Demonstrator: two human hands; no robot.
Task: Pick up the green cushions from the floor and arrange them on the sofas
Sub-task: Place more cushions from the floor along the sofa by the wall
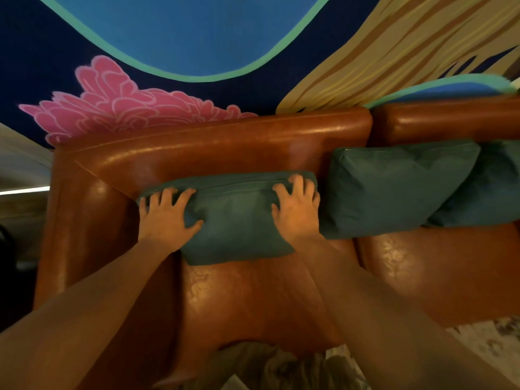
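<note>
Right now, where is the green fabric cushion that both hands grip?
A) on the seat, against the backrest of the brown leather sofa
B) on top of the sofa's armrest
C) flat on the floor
A: the green fabric cushion leans on the backrest of the brown leather sofa, with the left hand and right hand gripping its top corners.

This looks like a lounge or sitting room. Two brown leather sofas (pixel 213 147) stand side by side against a wall painted with a big mural (pixel 197 32) of blue shapes, a pink flower and tan streaks. Green cushions (pixel 394 187) lean on the backrests, and a pale patterned carpet (pixel 492 339) covers the floor.
</note>
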